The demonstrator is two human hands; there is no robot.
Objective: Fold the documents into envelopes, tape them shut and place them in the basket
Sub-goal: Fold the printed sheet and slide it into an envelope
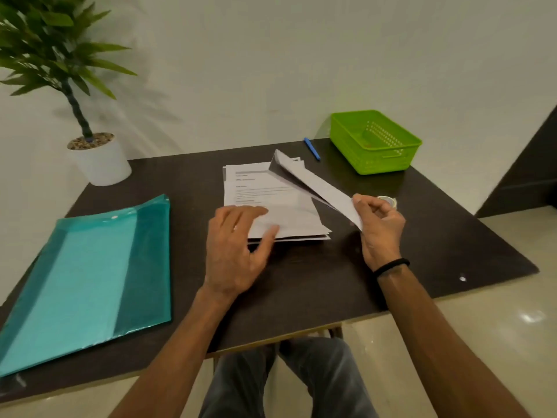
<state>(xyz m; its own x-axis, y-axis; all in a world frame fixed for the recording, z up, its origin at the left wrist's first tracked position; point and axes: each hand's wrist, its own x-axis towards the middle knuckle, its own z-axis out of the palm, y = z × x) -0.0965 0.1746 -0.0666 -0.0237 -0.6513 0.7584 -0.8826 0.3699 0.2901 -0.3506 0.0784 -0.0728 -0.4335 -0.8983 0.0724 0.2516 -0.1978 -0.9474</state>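
Dark table, wall behind its far edge. Teal folder lies flat at the left edge, running from mid-table to the near-left corner, part of it over the edge. Plant in a white pot at the far-left corner, pot partly off the table. Green basket at the far-right corner, nothing visible inside.

Paper stack in the middle, closer to the far edge, printed sheet on top, text too blurred to read. Top sheet is lifted along its right side, standing tilted up from the stack, its far corner near the pen.

Left hand lies flat on the stack's near-left part, fingers straight and spread, pressing the paper down, gripping nothing. Right hand pinches the near end of the lifted sheet between thumb and fingers, other fingers curled; black band on the wrist.

Blue pen at the far edge, between stack and basket, touching neither. Tape roll on the table just behind the right hand, mostly hidden by it. Small white speck near the right edge. Person's knees in grey trousers show below the near edge.
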